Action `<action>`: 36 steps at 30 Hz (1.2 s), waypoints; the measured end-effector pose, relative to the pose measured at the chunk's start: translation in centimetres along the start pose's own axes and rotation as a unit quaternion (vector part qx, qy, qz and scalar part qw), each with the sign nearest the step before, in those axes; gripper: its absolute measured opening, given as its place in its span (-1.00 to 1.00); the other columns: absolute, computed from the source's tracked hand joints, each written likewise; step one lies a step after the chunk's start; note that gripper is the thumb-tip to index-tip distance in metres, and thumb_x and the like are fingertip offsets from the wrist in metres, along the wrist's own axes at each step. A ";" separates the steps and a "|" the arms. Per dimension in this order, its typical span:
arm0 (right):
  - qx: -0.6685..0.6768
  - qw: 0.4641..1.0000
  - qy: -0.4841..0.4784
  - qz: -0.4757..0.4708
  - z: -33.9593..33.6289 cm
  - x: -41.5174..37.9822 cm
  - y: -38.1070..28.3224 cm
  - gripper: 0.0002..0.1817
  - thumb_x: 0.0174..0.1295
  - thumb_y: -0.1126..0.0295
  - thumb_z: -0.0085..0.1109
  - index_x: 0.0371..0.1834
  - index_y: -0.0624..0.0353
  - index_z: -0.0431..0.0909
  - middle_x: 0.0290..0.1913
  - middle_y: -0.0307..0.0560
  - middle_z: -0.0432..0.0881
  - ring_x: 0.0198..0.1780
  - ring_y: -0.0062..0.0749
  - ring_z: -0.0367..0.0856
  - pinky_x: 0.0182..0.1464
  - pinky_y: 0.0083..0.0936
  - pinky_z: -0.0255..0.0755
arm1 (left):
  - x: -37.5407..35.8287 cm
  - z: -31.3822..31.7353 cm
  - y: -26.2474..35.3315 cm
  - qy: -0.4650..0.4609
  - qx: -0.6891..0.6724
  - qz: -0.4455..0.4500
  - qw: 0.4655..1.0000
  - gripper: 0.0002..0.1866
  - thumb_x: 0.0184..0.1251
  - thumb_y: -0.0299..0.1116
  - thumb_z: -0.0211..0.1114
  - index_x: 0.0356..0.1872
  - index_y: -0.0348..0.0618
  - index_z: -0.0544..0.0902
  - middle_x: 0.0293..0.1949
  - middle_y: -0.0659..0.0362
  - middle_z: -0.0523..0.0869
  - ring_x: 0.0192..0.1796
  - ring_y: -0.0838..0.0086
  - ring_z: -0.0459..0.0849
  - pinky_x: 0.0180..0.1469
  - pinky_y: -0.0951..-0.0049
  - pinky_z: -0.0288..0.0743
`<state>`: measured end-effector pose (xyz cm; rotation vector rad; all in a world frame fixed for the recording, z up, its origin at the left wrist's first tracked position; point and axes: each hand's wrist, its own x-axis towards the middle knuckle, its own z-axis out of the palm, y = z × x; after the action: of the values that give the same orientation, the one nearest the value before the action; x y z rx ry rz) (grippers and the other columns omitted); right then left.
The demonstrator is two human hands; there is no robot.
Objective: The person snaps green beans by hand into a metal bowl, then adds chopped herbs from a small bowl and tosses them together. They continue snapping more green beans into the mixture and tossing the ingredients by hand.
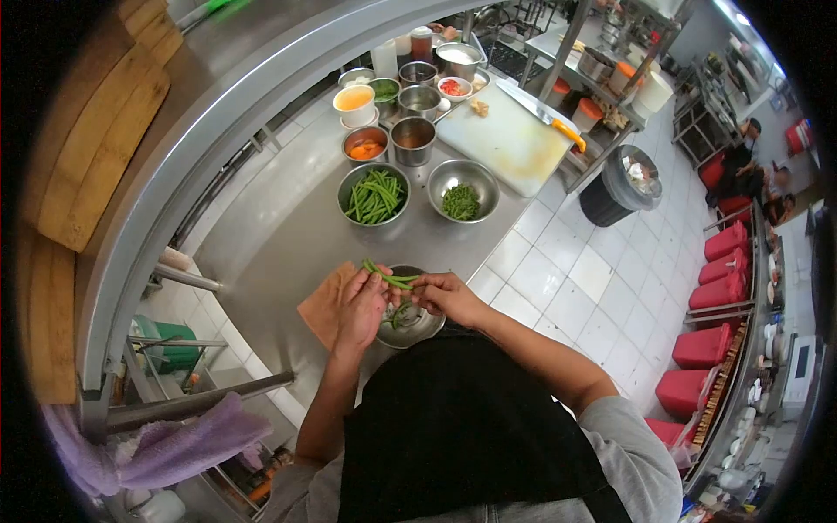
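Observation:
Green beans (394, 281) are pinched between both of my hands, above a metal bowl (429, 329) close to my body. My left hand (358, 307) has its fingers closed on their left end. On the right end, the fingertips of my right hand (446, 296) are closed too. A few green pieces lie in the bowl below, partly covered by my hands. An orange-brown cloth (320, 305) rests beside my left hand. Farther up the steel table, a bowl of whole green beans (375, 197) stands left of a bowl of chopped green pieces (460, 201).
A white cutting board (506, 139) holds a knife with a yellow handle (568, 134). Several metal containers (412, 139) stand at the table's far end. On the floor to the right is a black bin (610, 196). A purple cloth (187, 440) hangs at lower left.

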<state>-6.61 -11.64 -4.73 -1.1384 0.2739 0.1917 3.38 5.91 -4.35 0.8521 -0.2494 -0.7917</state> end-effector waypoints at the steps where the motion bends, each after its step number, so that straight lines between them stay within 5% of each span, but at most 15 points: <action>1: -0.041 0.999 0.000 -0.011 0.2 -0.1 -0.3 -0.77 0.39 0.42 0.01 -0.05 0.27 0.61 -0.32 -0.32 0.59 -0.39 -0.68 0.42 -0.40 -0.67 0.31 | 0.1 -0.1 -0.1 -0.003 0.004 0.001 1.000 -0.80 0.59 -0.31 0.02 -0.03 -0.23 0.52 -0.29 0.20 0.48 -0.22 0.41 0.53 -0.18 0.38 0.43; 6: -0.187 0.974 0.013 -0.128 0.8 -0.1 -0.7 -0.79 0.34 0.42 0.04 -0.25 0.29 0.66 -0.35 -0.21 0.61 -0.34 -0.54 0.51 -0.28 -0.48 0.42 | -0.2 0.9 0.4 -0.018 0.040 -0.009 0.999 -0.81 0.59 -0.33 0.03 -0.04 -0.23 0.53 -0.31 0.21 0.51 -0.26 0.45 0.54 -0.17 0.41 0.45; 7: -0.268 0.943 0.021 -0.197 0.7 -0.1 -0.7 -0.79 0.31 0.41 0.06 -0.31 0.29 0.66 -0.35 -0.16 0.62 -0.33 -0.50 0.53 -0.24 -0.42 0.44 | -0.3 0.9 0.2 -0.010 0.121 -0.002 0.993 -0.80 0.60 -0.34 0.02 -0.04 -0.24 0.53 -0.33 0.21 0.53 -0.28 0.49 0.55 -0.18 0.45 0.45; 11: -0.407 0.889 0.112 -0.180 -0.9 1.2 0.1 -0.77 0.27 0.37 0.08 -0.41 0.29 0.63 -0.38 -0.11 0.60 -0.33 -0.45 0.55 -0.24 -0.37 0.44 | 0.6 2.9 -0.2 0.004 0.335 0.102 0.937 -0.81 0.59 -0.38 0.02 -0.04 -0.26 0.56 -0.37 0.20 0.58 -0.34 0.58 0.55 -0.21 0.54 0.44; 15: -0.114 0.980 0.147 -0.071 -2.9 2.5 1.8 -0.72 0.33 0.31 0.00 -0.41 0.28 0.58 -0.44 -0.19 0.52 -0.44 -0.48 0.46 -0.40 -0.47 0.34 | 2.8 4.2 2.1 0.076 0.314 0.154 0.934 -0.82 0.57 -0.40 0.05 -0.07 -0.26 0.60 -0.37 0.21 0.60 -0.35 0.59 0.55 -0.23 0.53 0.44; 17: -0.026 0.989 0.141 -0.019 -3.4 1.8 1.6 -0.73 0.34 0.32 -0.04 -0.36 0.27 0.57 -0.45 -0.22 0.50 -0.47 -0.50 0.42 -0.45 -0.52 0.29 | 4.9 4.7 5.4 0.116 0.385 0.191 0.895 -0.82 0.55 -0.40 0.10 -0.12 -0.29 0.61 -0.39 0.23 0.60 -0.37 0.61 0.55 -0.26 0.54 0.45; 19: 0.103 0.994 0.034 0.022 -3.1 0.2 1.1 -0.75 0.36 0.37 -0.12 -0.22 0.27 0.56 -0.42 -0.24 0.50 -0.50 -0.56 0.35 -0.50 -0.63 0.20 | 8.7 2.6 6.7 0.114 0.569 0.214 0.786 -0.77 0.50 -0.31 0.19 -0.10 -0.32 0.62 -0.42 0.18 0.63 -0.38 0.52 0.58 -0.25 0.47 0.48; 20: 0.101 0.994 0.033 0.027 -3.0 -0.4 0.9 -0.75 0.36 0.37 -0.12 -0.22 0.27 0.56 -0.42 -0.24 0.50 -0.50 -0.56 0.35 -0.50 -0.63 0.20 | 10.2 2.4 7.4 0.118 0.567 0.212 0.787 -0.77 0.50 -0.31 0.19 -0.10 -0.32 0.62 -0.42 0.18 0.63 -0.38 0.52 0.58 -0.25 0.47 0.48; 22: 0.059 0.998 0.008 0.036 -2.8 -1.2 0.5 -0.76 0.34 0.44 -0.13 -0.13 0.31 0.54 -0.38 -0.21 0.53 -0.48 -0.58 0.39 -0.51 -0.64 0.21 | 12.0 2.1 8.5 0.084 0.652 0.112 0.745 -0.72 0.36 -0.27 0.28 -0.18 -0.36 0.60 -0.33 -0.16 0.69 -0.27 0.05 0.70 -0.18 0.14 0.54; 23: 0.057 0.998 0.005 0.035 -2.9 -1.4 0.5 -0.76 0.34 0.44 -0.13 -0.13 0.31 0.54 -0.38 -0.21 0.53 -0.48 -0.58 0.39 -0.51 -0.64 0.21 | 11.7 2.0 8.3 0.086 0.653 0.115 0.744 -0.72 0.36 -0.27 0.28 -0.18 -0.36 0.60 -0.33 -0.16 0.69 -0.27 0.05 0.70 -0.18 0.14 0.54; 25: 0.011 0.999 0.022 0.029 -3.2 -2.3 0.6 -0.77 0.31 0.49 -0.13 -0.13 0.30 0.55 -0.34 -0.18 0.58 -0.48 -0.58 0.42 -0.50 -0.65 0.27 | 10.9 2.0 7.0 0.092 0.776 0.074 0.619 -0.69 0.27 -0.22 0.34 -0.25 -0.35 0.66 -0.24 -0.19 0.73 -0.15 -0.06 0.72 -0.10 0.06 0.55; 27: 0.018 0.999 0.022 0.025 -3.8 -3.4 0.6 -0.76 0.30 0.50 -0.12 -0.12 0.30 0.56 -0.32 -0.17 0.60 -0.47 -0.58 0.44 -0.49 -0.66 0.30 | 8.6 1.6 4.2 -0.001 0.765 -0.056 0.642 -0.72 0.23 -0.24 0.35 -0.29 -0.32 0.70 -0.28 -0.19 0.73 -0.14 -0.06 0.73 -0.05 0.06 0.57; 29: 0.025 0.999 0.019 0.028 -4.1 -3.9 0.1 -0.75 0.29 0.51 -0.12 -0.11 0.30 0.57 -0.30 -0.17 0.62 -0.46 -0.58 0.46 -0.48 -0.66 0.32 | 5.1 1.3 1.0 -0.095 0.794 -0.098 0.593 -0.77 0.20 -0.29 0.34 -0.31 -0.28 0.73 -0.28 -0.17 0.75 -0.14 -0.03 0.75 -0.04 0.06 0.59; 31: 0.009 0.999 0.028 0.028 -3.7 -4.7 -0.4 -0.74 0.31 0.51 -0.12 -0.08 0.31 0.57 -0.28 -0.19 0.63 -0.44 -0.59 0.48 -0.45 -0.67 0.35 | 2.3 0.8 -1.6 -0.115 0.824 -0.109 0.545 -0.68 0.15 -0.19 0.43 -0.33 -0.32 0.71 -0.26 -0.18 0.75 -0.07 -0.01 0.74 -0.03 0.04 0.59; 36: -0.088 0.995 0.021 0.039 -3.6 -4.2 0.0 -0.79 0.34 0.45 0.05 -0.06 0.28 0.60 -0.30 -0.21 0.65 -0.37 -0.62 0.51 -0.35 -0.66 0.40 | 1.1 -1.8 -4.4 -0.083 0.839 -0.070 0.533 -0.77 0.08 -0.29 0.37 -0.38 -0.27 0.73 -0.32 -0.14 0.75 -0.17 -0.04 0.75 -0.12 0.05 0.61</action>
<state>-11.01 -14.94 -4.83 -1.3077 0.3441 0.2644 2.73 4.42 -8.94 2.6681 -1.2548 -0.5763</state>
